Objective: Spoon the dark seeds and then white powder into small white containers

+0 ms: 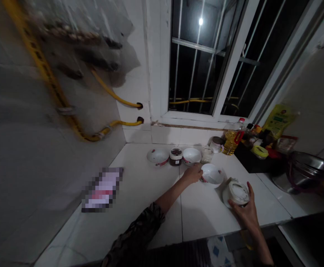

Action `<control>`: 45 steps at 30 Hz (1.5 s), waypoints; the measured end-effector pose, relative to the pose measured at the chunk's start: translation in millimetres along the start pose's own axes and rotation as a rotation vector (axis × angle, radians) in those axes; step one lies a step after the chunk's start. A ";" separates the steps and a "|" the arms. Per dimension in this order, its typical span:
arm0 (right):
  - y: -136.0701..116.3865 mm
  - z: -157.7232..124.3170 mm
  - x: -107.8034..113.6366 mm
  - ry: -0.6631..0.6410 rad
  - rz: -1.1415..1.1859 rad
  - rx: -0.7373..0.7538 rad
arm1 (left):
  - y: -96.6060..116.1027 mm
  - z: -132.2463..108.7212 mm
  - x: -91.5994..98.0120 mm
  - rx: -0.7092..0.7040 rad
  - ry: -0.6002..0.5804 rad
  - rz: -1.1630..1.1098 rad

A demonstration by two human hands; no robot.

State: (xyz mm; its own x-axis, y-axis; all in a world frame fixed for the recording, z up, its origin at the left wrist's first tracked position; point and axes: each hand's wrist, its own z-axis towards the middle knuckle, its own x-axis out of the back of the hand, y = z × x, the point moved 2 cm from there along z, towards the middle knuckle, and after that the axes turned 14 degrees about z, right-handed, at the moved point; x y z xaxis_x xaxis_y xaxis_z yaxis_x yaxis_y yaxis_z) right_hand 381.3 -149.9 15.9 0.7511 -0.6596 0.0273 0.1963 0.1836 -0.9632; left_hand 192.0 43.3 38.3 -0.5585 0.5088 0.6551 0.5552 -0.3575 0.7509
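My left hand (pixel 192 174) is closed at the left rim of a white bowl (pixel 213 177) with a red and dark pattern, which stands on the tiled counter. To its right, my right hand (pixel 246 212) wraps thumb and fingers around a white, lidded jar (pixel 238 193). The jar looks slightly tilted; whether its base touches the counter I cannot tell. Just behind my left hand are another patterned bowl (pixel 192 155), a small jar with a brown lid (pixel 175 156) and a clear jar (pixel 206 154). A third bowl (pixel 157 157) stands at the left end of this row.
Against the back wall are a dark-lidded jar (pixel 216 144) and an oil bottle (pixel 230 141). A black tray (pixel 248 161) of condiments and a metal pot (pixel 298 172) occupy the right. A blurred flat object (pixel 103 191) lies left. Yellow pipes (pixel 58 96) run along the left wall.
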 end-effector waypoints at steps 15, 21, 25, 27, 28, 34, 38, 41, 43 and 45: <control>6.1 13.8 -36.2 -0.164 0.048 -0.007 | -56.1 -82.6 36.6 -0.035 0.045 -0.051; -10.8 33.7 -92.6 -0.301 0.152 0.013 | -60.0 -114.9 30.4 -0.066 0.071 -0.098; -35.8 45.0 -129.0 -0.392 0.172 0.101 | -59.8 -115.8 37.4 -0.105 0.198 -0.130; -50.4 47.5 -144.4 -0.421 0.176 0.148 | -60.6 -108.7 50.5 -0.102 0.269 -0.158; -57.5 48.0 -151.3 -0.443 0.172 0.169 | -60.4 -103.5 59.1 -0.105 0.302 -0.178; -84.9 41.1 -181.3 -0.648 0.176 0.209 | -48.4 -71.4 111.6 -0.219 0.336 -0.337; -87.7 31.4 -192.3 -0.831 0.214 0.151 | -44.7 -69.5 128.6 -0.249 0.312 -0.375; -86.6 26.2 -199.4 -0.942 0.219 0.122 | -46.7 -74.7 133.5 -0.229 0.306 -0.393; -85.2 24.4 -204.6 -1.004 0.224 0.115 | -48.3 -78.5 134.9 -0.214 0.310 -0.415; -83.7 23.5 -209.9 -1.044 0.234 0.114 | -49.6 -81.2 134.6 -0.201 0.316 -0.443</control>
State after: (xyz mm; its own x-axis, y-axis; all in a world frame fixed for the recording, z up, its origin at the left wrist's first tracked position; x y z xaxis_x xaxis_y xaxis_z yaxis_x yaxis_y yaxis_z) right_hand 222.0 -9.6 97.1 0.9338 0.3396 0.1126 -0.0049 0.3268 -0.9451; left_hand 39.2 65.9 95.9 -0.8851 0.3962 0.2442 0.1157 -0.3209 0.9400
